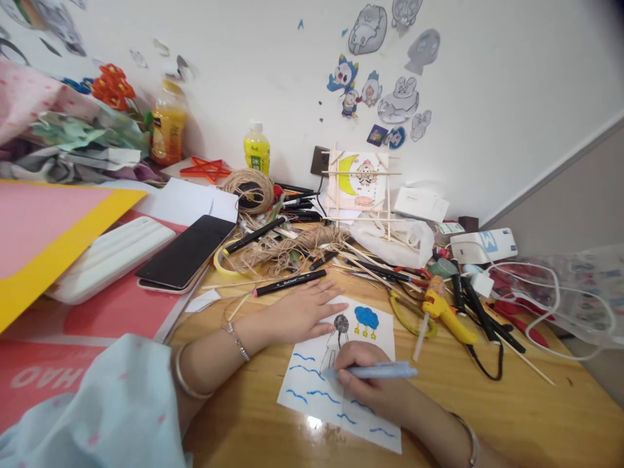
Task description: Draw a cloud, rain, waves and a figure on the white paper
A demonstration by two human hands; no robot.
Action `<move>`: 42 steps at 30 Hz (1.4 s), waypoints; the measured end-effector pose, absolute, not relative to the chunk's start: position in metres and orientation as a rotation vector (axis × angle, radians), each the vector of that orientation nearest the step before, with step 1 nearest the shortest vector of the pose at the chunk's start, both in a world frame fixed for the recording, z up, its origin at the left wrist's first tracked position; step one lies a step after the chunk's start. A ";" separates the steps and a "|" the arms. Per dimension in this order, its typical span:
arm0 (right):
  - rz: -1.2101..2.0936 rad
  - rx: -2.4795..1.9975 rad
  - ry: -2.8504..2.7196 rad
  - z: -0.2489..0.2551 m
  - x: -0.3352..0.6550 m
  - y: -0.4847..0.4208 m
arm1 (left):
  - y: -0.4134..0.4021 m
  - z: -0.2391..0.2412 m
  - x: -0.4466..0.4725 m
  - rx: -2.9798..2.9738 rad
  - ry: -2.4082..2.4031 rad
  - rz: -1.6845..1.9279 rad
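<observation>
A white sheet of paper lies on the wooden table, bearing blue wavy lines, a blue cloud with hanging yellow stars and a figure outlined in dark ink. Gripped in my right hand is a light blue pen, its tip low against the figure on the sheet. My left hand rests flat with its fingers spread, fingertips over the paper's upper left edge. Just beyond those fingers lies a black marker. My right fingers cover part of the drawing.
To the right lies a yellow glue gun among markers and a white cable. Twine and wooden sticks clutter the back. A black phone and white case sit left. Bottles, including a green-labelled one, stand near the wall.
</observation>
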State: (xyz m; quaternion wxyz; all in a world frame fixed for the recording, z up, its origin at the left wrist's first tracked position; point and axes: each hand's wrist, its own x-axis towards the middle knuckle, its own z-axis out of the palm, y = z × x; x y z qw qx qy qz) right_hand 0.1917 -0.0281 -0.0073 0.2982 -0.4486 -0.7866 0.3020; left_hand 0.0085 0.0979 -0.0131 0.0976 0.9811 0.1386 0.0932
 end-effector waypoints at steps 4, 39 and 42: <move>0.801 -1.205 -2.102 -0.007 0.191 -0.029 | 0.098 -0.011 0.008 2.884 0.417 0.281; 0.686 -1.221 -2.098 -0.003 0.190 -0.032 | 0.098 -0.014 0.009 2.890 0.389 0.307; 0.701 -1.186 -2.133 -0.002 0.190 -0.032 | 0.099 -0.015 0.009 2.888 0.386 0.336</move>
